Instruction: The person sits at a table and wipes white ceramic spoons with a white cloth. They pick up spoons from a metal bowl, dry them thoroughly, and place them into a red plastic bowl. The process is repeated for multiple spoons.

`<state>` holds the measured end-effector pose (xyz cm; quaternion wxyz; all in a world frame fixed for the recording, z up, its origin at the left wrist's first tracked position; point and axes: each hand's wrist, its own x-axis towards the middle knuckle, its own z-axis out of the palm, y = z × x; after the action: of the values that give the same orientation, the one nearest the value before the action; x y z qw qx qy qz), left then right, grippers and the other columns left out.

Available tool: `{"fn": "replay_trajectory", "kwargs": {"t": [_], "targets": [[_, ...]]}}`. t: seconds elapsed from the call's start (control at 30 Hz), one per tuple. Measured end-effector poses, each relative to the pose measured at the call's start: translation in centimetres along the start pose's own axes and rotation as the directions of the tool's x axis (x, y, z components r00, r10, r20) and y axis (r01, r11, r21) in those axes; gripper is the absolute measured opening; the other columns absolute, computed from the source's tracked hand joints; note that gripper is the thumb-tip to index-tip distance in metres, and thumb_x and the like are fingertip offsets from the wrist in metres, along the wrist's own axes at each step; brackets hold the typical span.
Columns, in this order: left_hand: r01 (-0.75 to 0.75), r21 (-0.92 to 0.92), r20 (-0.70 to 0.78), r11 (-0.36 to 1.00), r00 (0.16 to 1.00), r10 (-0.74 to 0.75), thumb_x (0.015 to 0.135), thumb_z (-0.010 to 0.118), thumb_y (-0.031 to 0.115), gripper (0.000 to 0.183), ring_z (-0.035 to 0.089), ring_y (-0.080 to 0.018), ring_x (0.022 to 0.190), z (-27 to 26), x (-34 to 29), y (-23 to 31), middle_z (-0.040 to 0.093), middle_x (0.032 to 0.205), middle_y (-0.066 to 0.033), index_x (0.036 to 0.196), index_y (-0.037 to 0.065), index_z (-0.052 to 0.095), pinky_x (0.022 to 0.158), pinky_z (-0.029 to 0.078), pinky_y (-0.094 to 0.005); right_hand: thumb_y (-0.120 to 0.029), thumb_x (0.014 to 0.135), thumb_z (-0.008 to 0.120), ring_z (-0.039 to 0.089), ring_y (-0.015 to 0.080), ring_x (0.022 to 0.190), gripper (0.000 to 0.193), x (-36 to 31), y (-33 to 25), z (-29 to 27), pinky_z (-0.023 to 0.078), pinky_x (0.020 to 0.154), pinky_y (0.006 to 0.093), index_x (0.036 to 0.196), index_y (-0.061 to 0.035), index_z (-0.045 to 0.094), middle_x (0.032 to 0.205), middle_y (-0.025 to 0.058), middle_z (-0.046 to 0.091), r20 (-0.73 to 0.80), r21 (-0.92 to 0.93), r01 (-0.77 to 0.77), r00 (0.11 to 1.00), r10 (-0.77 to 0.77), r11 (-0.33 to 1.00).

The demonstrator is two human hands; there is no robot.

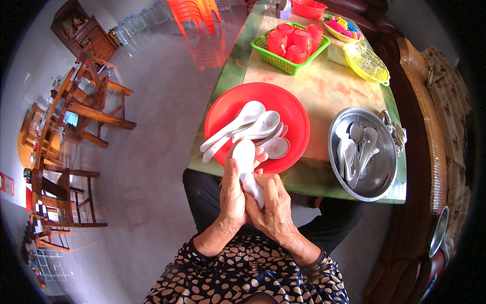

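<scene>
L hand (pixel 231 195) + R hand (pixel 275 202) both clamped on white spoon (pixel 245 156), ctr frame, its head overlapping near rim of red basin (pixel 298 114) in view. Table (pixel 318 174) edge just below basin; gap betw basin & steel bowl (pixel 382 169), ctr-right. Floor (pixel 144 152) fills mid-left.

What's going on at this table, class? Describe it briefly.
A person's left hand and right hand hold a white soup spoon near the edge of the table. More white soup spoons, some with flowers, lie in the red basin just ahead. To the right, a metal basin holds further spoons. Farther off, red mugs sit in a green basket.
</scene>
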<state>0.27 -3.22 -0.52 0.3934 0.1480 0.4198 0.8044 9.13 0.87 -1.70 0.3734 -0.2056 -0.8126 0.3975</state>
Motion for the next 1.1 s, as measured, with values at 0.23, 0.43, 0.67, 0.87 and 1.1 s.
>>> {"fn": "replay_trajectory", "kwargs": {"t": [0.23, 0.43, 0.67, 0.87, 1.1], "targets": [[-0.018, 0.132, 0.118, 0.991, 0.993, 0.002, 0.099, 0.037, 0.043, 0.053, 0.052, -0.0183, 0.107, -0.6, -0.1, -0.8, 0.053, 0.119, -0.0126, 0.136, 0.006, 0.032, 0.092, 0.043, -0.033, -0.003, 0.072, 0.066, 0.065, 0.029, 0.073, 0.038, -0.1, -0.4, -1.3, 0.051, 0.066, 0.0332, 0.107, -0.0008, 0.053, 0.085, 0.0171, 0.064, 0.033, 0.143, -0.199, 0.98, 0.196, 0.969], [0.078, 0.276, -0.018, 0.958, 0.997, -0.075, 0.099, 0.04, 0.037, 0.046, 0.055, -0.0108, 0.089, -2.5, -0.3, -1.4, 0.059, 0.102, -0.0067, 0.122, -0.001, 0.053, 0.079, 0.046, -0.0252, -0.001, 0.07, 0.066, 0.063, 0.0318, 0.075, 0.035, 0.5, -0.1, -1.7, 0.051, 0.066, 0.0359, 0.104, -0.0015, 0.058, 0.087, 0.0169, 0.062, 0.05, 0.062, -0.058, 0.997, 0.055, 0.996], [0.096, 0.271, -0.061, 0.958, 0.995, -0.083, 0.098, 0.041, 0.04, 0.046, 0.051, -0.0077, 0.073, -1.3, -0.4, -0.4, 0.057, 0.084, -0.0012, 0.116, 0.0, 0.057, 0.065, 0.044, -0.0224, 0.0, 0.066, 0.071, 0.06, 0.0324, 0.073, 0.04, -0.3, -0.4, -1.9, 0.051, 0.063, 0.0371, 0.104, -0.0026, 0.059, 0.088, 0.0151, 0.059, 0.12, 0.05, 0.029, 0.992, -0.035, 0.998], [0.222, -0.095, 0.108, 0.97, 0.971, -0.212, 0.097, 0.044, 0.04, 0.048, 0.046, -0.0066, 0.064, -2.0, 0.1, -0.1, 0.051, 0.075, 0.0018, 0.122, 0.0, 0.053, 0.061, 0.041, -0.0212, -0.007, 0.077, 0.065, 0.06, 0.0243, 0.074, 0.031, -0.1, 0.6, -4.1, 0.049, 0.068, 0.0333, 0.107, 0.0012, 0.059, 0.085, 0.0124, 0.06, 0.225, 0.423, -0.046, 0.973, -0.055, 0.905], [0.132, -0.105, 0.099, 0.986, 0.988, -0.121, 0.099, 0.034, 0.047, 0.059, 0.043, -0.0115, 0.116, 1.1, -0.3, 0.7, 0.044, 0.13, -0.0049, 0.145, 0.012, 0.028, 0.099, 0.035, -0.0291, -0.016, 0.09, 0.057, 0.054, 0.026, 0.096, 0.037, 3.0, -1.1, -1.8, 0.043, 0.084, 0.0338, 0.122, 0.0001, 0.05, 0.104, 0.0149, 0.053, 0.05, 0.326, -0.195, 0.981, 0.189, 0.925]]}}
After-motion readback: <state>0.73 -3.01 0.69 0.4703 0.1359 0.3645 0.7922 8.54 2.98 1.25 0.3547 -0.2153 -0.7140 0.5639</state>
